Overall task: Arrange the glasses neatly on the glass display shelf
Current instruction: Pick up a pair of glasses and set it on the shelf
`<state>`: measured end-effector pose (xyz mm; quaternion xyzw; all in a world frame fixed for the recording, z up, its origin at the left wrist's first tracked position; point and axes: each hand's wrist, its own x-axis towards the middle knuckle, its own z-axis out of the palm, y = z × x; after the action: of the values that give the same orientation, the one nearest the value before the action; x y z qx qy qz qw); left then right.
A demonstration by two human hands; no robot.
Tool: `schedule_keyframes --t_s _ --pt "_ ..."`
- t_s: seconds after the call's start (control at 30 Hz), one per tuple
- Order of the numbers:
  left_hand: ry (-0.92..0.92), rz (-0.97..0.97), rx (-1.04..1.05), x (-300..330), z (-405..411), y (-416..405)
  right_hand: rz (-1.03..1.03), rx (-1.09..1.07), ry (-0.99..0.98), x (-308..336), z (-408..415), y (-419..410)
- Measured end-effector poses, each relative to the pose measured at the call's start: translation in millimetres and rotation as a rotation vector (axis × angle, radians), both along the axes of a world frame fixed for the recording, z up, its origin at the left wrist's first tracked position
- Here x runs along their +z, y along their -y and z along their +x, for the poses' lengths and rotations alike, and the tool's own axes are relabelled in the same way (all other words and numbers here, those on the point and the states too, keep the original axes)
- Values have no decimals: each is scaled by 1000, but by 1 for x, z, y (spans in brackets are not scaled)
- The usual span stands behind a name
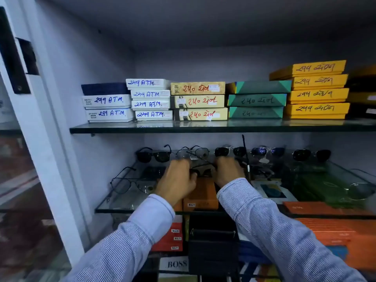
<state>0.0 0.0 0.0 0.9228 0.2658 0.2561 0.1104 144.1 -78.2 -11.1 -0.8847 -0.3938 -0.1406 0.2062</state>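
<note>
At the bottom of the frame, two striped shirt sleeves point(270, 226) reach up and inward from the lower corners. Between them, below the glass, sit a dark box point(212, 247), a white box lettered "BOSS" point(176, 263) and red boxes tagged "MULTI" point(173, 237).

In the centre, the left hand point(177, 180) and the right hand point(228, 171) hover close together over the glass display shelf point(122, 200), both curled around a thin dark-framed pair of glasses point(201, 169) held between them; the backs of the hands hide the fingertips, so how tightly they pinch cannot be told. An orange box marked "MULTI" point(200, 195) shows just under the hands, through the glass.

On the left part of the shelf lies a thin-rimmed clear pair point(130, 183); another wire pair point(358, 190) lies at the far right. Along the back stands a row: black sunglasses point(153, 155), a clear wire pair point(192, 152), dark-lensed pairs point(230, 151) and point(267, 152), and a black pair point(311, 154). One raised temple arm point(245, 151) crosses in front of the row.

Above, on the upper shelf point(142, 129), white boxes point(150, 99) read "ATM" in blue, tan boxes point(198, 100) carry red script, then green boxes point(257, 99) and yellow boxes point(317, 88) carry handwriting too.
</note>
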Motion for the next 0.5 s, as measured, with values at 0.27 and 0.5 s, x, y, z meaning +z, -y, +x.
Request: schedule_keyframes --t_s 0.27,0.5 --pt "-83 -27 24 -4 27 -15 14 14 -27 1 11 -8" --pt "-141 31 72 -5 38 -20 64 88 -51 8 10 -3"
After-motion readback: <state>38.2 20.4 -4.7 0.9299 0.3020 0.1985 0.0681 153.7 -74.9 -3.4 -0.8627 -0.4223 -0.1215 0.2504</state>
